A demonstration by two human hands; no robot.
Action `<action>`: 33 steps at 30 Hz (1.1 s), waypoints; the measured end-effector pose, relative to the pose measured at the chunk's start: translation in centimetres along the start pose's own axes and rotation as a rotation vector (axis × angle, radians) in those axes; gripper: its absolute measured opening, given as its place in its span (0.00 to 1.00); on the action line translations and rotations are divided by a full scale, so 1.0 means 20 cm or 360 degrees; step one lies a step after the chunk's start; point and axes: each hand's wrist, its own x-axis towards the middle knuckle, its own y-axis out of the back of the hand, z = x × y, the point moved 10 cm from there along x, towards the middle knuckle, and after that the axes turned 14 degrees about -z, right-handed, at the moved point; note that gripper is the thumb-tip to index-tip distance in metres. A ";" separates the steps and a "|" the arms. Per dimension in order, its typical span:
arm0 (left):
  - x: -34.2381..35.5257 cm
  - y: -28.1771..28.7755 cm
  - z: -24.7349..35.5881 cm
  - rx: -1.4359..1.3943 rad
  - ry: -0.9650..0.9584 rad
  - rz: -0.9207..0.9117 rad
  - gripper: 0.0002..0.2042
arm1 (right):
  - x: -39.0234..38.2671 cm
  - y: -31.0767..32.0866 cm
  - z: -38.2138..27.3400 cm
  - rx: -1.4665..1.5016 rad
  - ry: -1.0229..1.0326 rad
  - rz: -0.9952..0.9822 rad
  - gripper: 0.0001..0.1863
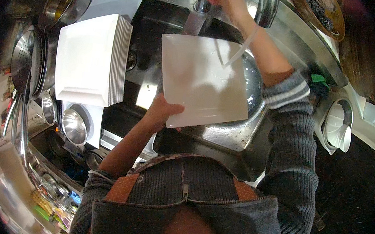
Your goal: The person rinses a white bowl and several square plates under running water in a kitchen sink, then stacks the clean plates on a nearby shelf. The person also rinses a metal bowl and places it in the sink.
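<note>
White, the square plate [204,87] hangs over the sink [154,20], likely so any drips fall inside; fingers of the left hand [158,114] pinch its near-left edge, leaving the right hand [229,2] for the faucet [202,4], its grip unclear.

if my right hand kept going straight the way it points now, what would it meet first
Most likely the metal tap, right at the fingertips of your right hand; they may already touch it, but depth is unclear from this single view.
</note>
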 end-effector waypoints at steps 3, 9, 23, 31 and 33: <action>0.06 0.09 -0.12 0.0077 -0.0030 0.0068 0.19 | 0.04 0.07 -0.16 0.0078 0.0011 0.0368 0.09; 0.17 0.11 -0.03 0.0256 -0.0418 0.0123 0.20 | -0.74 0.11 -0.14 -0.0812 -0.0835 0.0491 0.36; 1.07 0.03 -1.56 -0.0002 0.0694 0.0254 0.13 | -2.29 -0.25 0.58 -0.0456 -0.1183 0.1497 0.09; 1.05 0.49 -1.70 -0.0106 0.0558 0.1166 0.13 | -2.29 -0.33 1.28 0.0232 -0.1528 0.1792 0.37; 0.94 0.42 -1.44 -0.0071 0.0495 0.1206 0.13 | -2.28 -0.32 1.37 0.0204 -0.1749 0.1702 0.39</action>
